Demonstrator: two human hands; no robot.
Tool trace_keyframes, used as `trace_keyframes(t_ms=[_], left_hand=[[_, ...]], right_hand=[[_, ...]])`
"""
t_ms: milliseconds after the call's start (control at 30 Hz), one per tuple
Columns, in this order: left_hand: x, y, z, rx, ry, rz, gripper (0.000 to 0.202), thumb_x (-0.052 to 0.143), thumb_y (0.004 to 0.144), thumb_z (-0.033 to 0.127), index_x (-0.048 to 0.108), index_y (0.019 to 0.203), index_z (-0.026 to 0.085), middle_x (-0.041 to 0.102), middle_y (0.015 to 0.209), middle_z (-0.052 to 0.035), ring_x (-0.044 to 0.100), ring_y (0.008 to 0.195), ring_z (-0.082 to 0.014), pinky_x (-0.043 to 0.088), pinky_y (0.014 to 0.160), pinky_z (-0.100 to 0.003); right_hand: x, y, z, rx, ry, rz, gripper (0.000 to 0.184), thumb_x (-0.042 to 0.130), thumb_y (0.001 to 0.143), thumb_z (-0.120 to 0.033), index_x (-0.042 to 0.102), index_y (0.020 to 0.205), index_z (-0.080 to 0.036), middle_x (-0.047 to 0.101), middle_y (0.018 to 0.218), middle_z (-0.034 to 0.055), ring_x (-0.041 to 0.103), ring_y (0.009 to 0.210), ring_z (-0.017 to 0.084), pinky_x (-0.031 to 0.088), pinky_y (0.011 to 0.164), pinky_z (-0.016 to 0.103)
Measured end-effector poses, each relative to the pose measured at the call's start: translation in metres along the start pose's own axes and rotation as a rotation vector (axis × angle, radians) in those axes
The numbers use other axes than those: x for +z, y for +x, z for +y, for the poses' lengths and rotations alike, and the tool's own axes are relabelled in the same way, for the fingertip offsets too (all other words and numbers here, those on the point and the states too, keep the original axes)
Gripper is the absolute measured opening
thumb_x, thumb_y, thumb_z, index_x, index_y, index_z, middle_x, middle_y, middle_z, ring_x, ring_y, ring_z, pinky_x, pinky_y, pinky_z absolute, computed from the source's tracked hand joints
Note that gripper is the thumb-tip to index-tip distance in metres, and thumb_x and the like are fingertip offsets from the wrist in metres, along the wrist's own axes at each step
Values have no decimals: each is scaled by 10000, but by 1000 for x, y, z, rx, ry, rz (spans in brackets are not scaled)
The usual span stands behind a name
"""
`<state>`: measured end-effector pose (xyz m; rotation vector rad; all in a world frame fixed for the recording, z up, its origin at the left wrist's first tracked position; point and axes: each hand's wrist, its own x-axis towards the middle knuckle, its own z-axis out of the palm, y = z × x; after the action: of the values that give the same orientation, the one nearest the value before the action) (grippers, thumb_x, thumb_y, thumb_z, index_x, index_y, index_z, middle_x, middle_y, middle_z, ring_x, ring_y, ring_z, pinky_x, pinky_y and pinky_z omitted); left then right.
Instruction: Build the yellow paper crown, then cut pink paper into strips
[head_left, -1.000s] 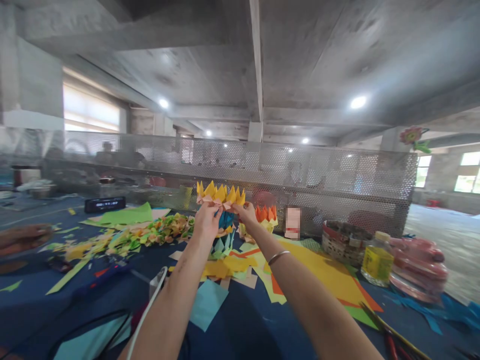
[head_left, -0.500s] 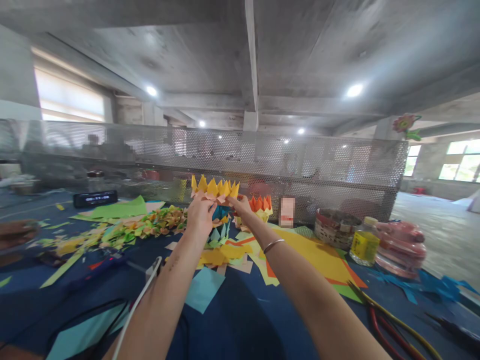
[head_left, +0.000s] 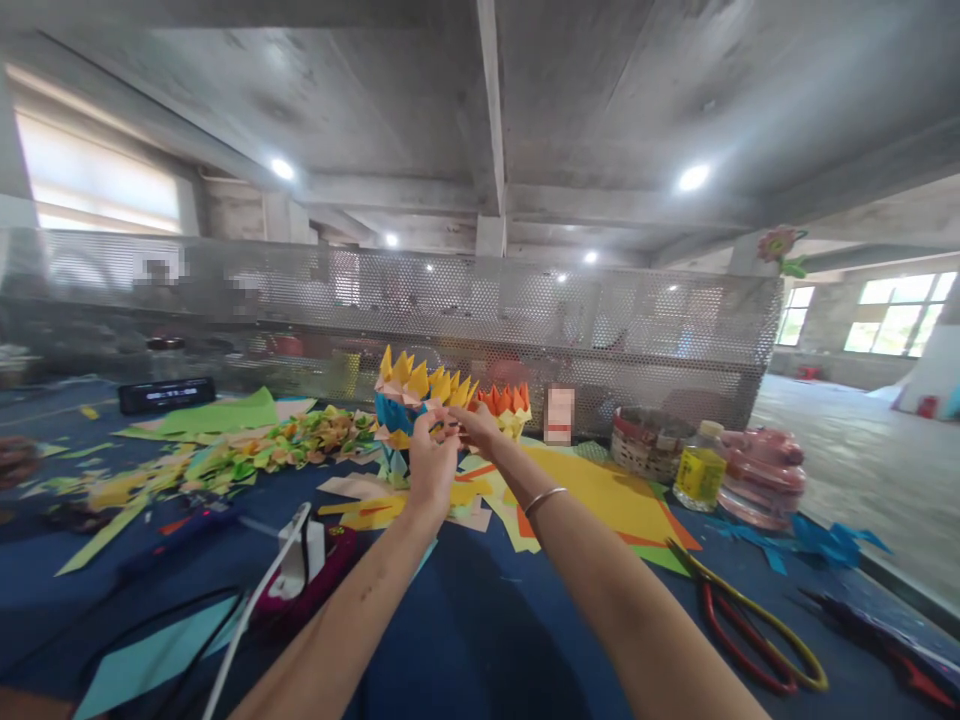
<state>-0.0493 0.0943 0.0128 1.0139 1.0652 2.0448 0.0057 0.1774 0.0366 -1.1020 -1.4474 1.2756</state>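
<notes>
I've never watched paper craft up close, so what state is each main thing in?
Yellow-tipped paper piece: tips up, left hand and right hand at its right end.
Orange-tipped paper piece: tips up, partly hidden.
Bottle: upright, capped.
Scissors: flat, blade gap unclear.
Display: lit, digits blurred.
Ceiling lights: on.

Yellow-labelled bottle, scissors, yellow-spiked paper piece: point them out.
Yellow-labelled bottle [head_left: 700, 478], head view: on the label.
Scissors [head_left: 757, 603], head view: on the yellow handle.
Yellow-spiked paper piece [head_left: 418, 383], head view: on one of its yellow spikes.
</notes>
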Motion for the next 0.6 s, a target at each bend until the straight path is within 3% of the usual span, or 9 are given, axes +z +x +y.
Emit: trace_keyframes(t_ms=[300,467,600], left_hand=[[8,-17,-31,7,103,-102,310,594,927,322,570,1189,158,612,1154,-81,635,941,-198,552,786,-391],[7,-23,-40,15,165,-152,305,594,927,321,572,1184,158,612,1151,-80,636,933,-195,555,774,-382],[4,-28,-44,-11,226,-190,290,595,928,320,581,1165,153,622,1125,-75,640,915,-189,556,766,-376]], right_hand=[[-24,-8,10,7,-59,25,326,590,931,-314,557,1218,-163,612,1158,79,638,938,193,561,781,382],[-34,-13,22,-50,-117,24,314,590,932,-310,563,1207,-161,614,1149,77,640,921,186,564,765,369],[-53,-26,30,-106,-208,26,307,592,931,-306,567,1198,-158,619,1138,74,641,920,186,563,768,370]])
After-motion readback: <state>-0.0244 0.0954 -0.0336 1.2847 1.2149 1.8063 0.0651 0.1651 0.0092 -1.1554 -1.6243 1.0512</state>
